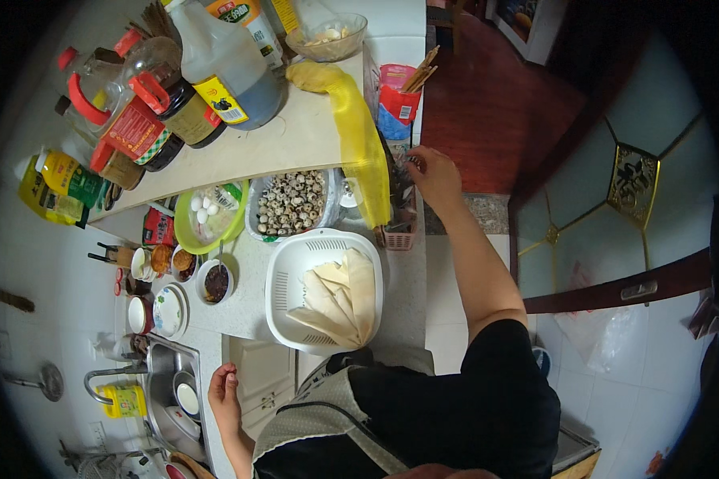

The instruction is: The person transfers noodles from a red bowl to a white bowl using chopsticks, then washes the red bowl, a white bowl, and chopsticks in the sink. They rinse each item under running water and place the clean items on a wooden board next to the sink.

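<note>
A white slotted plastic basket (278, 323) stands before me on the counter, with folded cream-coloured sheets (335, 299), perhaps bean curd, lying inside. My right hand (435, 176) reaches past it to the counter's right edge. Its fingers curl at the top of some dark items in a pink basket (399, 238); what they grip is too small to name. A yellow mesh bag (355, 128) hangs over the shelf edge beside that hand. Low at the left, by the sink, my left hand (226, 395) is raised, loosely bent, with nothing visible in it.
Quail eggs fill a tub (291, 203) behind the white basket, beside a green bowl (185, 227) with white eggs. A bowl of dark sauce (216, 283) stands left. Large bottles (228, 72) crowd the shelf above. The sink (164, 359) holds dishes. A glass-panelled door (583, 199) stands right.
</note>
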A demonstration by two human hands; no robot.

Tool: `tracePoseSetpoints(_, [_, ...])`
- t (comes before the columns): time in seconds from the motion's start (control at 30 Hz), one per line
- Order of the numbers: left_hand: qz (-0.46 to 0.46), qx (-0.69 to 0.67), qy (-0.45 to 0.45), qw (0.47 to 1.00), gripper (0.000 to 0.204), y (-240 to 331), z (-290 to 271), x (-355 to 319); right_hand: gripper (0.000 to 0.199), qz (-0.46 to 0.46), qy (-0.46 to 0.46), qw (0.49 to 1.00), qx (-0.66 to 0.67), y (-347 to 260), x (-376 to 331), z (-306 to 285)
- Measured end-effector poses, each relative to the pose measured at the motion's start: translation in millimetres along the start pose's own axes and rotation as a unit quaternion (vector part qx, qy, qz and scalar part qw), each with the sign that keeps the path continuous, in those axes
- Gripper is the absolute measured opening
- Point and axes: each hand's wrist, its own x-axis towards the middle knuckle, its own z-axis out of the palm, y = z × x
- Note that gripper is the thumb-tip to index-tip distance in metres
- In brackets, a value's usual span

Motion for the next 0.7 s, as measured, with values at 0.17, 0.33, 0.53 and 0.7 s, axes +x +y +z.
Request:
tracePoseSetpoints(0.17, [-0.017, 0.002, 0.01, 1.0, 0.022, 7.9, 3.5, -4.4, 0.022, -0.029, 0.001, 0.999, -0.029, 12.6, 21.0, -7.3])
tracePoseSetpoints(0.33, [-0.003, 0.004, -0.001, 1.0, 0.021, 6.1, 1.0, -6.1, 0.024, -0.047, 0.164, 0.984, 0.06, 16.0, 80.4, -23.6])
tracePoseSetpoints(0.53, [-0.008, -0.001, 0.017, 1.0, 0.02, 10.1, 1.3, -16.0, 0.021, -0.021, 0.093, 0.989, 0.108, 19.7, 126.8, -23.5])
tracePoseSetpoints(0.7, [-0.016, -0.006, 0.025, 1.0, 0.019, 7.4, 1.4, -22.1, 0.015, -0.08, 0.172, 0.973, 0.133, 8.2, 136.3, -33.6])
